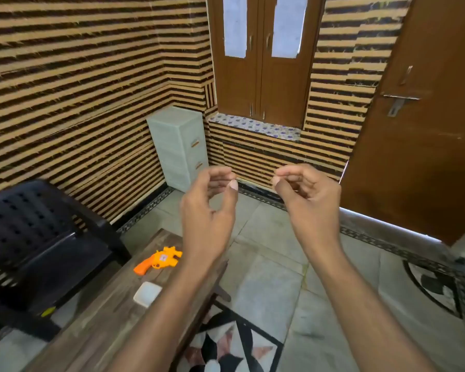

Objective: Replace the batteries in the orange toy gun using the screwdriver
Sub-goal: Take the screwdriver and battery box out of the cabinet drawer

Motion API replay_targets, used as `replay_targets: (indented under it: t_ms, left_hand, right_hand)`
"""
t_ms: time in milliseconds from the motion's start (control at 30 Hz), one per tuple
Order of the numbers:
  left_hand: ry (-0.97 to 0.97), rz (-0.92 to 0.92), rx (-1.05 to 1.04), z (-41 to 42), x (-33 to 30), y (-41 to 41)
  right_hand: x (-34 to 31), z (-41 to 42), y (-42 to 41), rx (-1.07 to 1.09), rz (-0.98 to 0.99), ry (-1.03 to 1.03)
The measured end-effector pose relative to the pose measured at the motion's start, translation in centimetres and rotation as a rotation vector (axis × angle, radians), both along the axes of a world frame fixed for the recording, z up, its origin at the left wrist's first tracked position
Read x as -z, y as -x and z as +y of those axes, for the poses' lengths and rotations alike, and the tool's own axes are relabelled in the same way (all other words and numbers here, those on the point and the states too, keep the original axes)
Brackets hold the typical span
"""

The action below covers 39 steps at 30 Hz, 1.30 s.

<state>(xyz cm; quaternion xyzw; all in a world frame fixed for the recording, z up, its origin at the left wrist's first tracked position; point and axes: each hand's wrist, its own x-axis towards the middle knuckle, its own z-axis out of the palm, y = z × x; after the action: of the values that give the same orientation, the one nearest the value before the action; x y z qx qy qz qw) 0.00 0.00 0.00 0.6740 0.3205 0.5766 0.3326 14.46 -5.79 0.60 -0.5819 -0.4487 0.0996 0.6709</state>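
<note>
Head view: the orange toy gun (159, 260) lies flat on the wooden counter (113, 312), lower left of the frame, a small white dish (147, 293) just below it. Both hands are raised mid-frame, well apart from the gun — left hand (208, 210) and right hand (308, 200) with fingers loosely curled, holding nothing. A black chair (35, 237) stands at far left.

Both hands raised empty, left hand (208, 210), right hand (308, 200), above worktop (113, 312); orange toy gun (159, 260) beside white dish (147, 293).
</note>
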Motion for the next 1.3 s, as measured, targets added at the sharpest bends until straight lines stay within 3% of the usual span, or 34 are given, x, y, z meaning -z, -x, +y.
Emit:
replay_targets:
  t_ms: [367, 700, 1133, 1300]
  left_hand:
    - [0.054, 0.055, -0.069, 25.4, 3.5, -13.6]
    - [0.142, 0.074, -0.297, 49.8, 5.6, -26.4]
    - [0.207, 0.177, -0.472, 85.6, 12.8, -27.6]
    - [0.275, 0.35, -0.485, 100.6, 16.0, -25.7]
  right_hand:
    - [3.5, 25.7, -14.3, -0.02, 0.064, 0.042]
    - [4.9, 53.7, -27.9, -0.284, 0.061, 0.156]
    - [11.6, 92.5, -29.9, -0.459, 0.005, 0.268]
    - [14.8, 106.8, -29.5, -0.477, -0.024, 0.384]
